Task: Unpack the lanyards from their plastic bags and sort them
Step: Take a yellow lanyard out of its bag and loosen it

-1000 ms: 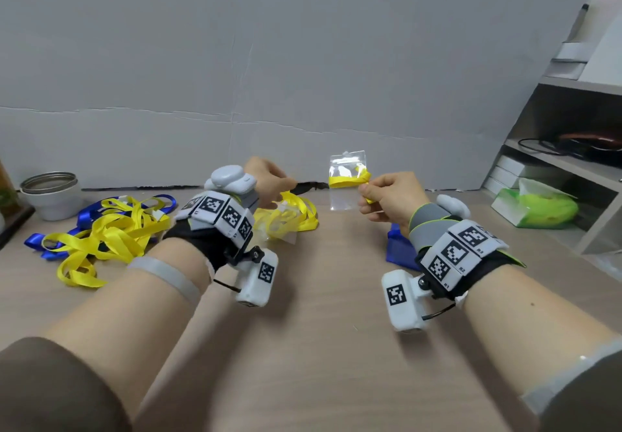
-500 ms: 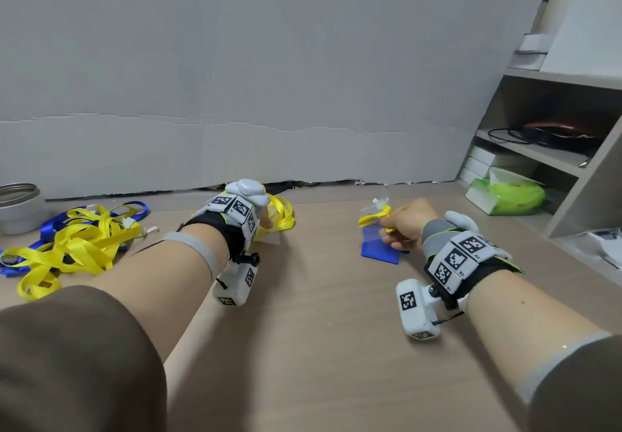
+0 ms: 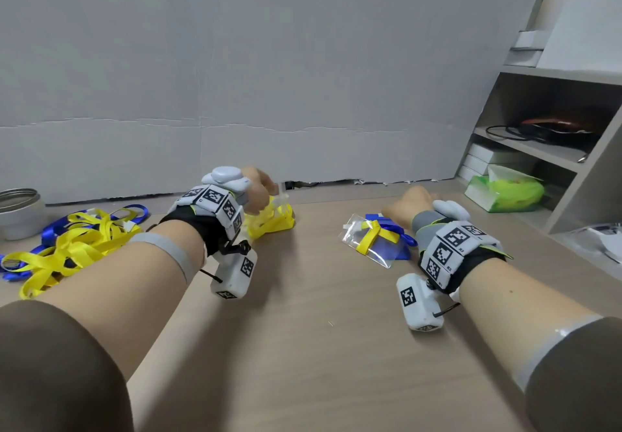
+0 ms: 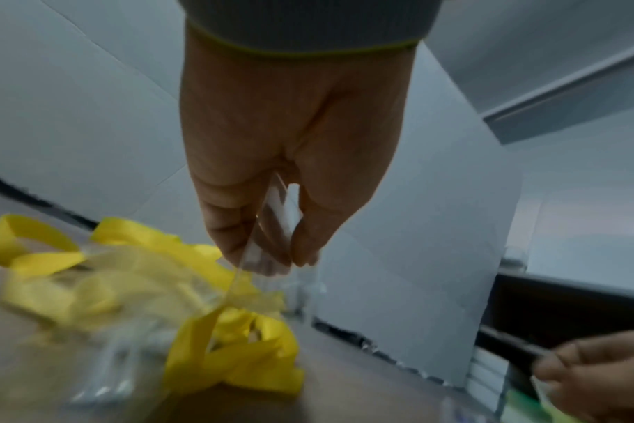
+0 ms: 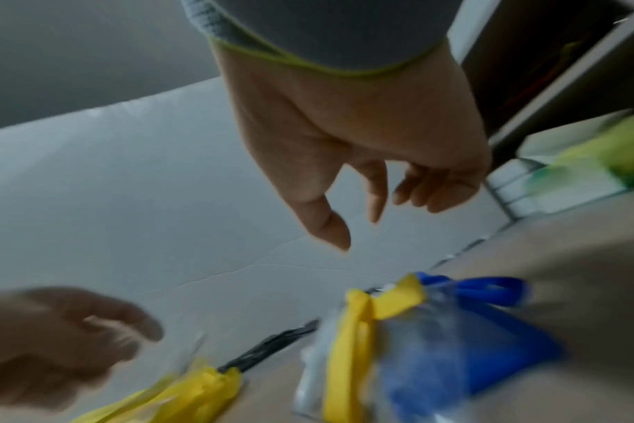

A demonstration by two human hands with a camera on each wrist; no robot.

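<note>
wooden table carries everything, with a grey paper backdrop standing along its far edge and a shelf unit at the right. on the shelf side: one green tissue pack and stacked white boxes, count unclear.

loose pile of unpacked lanyards lies at far left, yellow and blue straps tangled together; individual count cannot be told. no single long axis, loops run every way. one metal-rimmed white cup stands just behind the pile.

yellow bagged bundle sits on the table under the left hand, near the backdrop. in the left wrist view the straps spread left to right across the table, partly inside crumpled clear plastic; blurred, so count of bags there cannot be told. thumb and fingers pinch the clear bag's edge, film hanging down to the bundle.

one flat clear bag with a yellow strap tied round it lies on top of a blue lanyard packet, just left of the right hand. its long axis runs from far-left to near-right, tilted to the table edge.

right hand hovers above this packet, apart from it; fingers loosely curled, holding nothing, thumb pointing down.

two wrist cameras, one per forearm, hang below the wrists and hide parts of the table.
</note>
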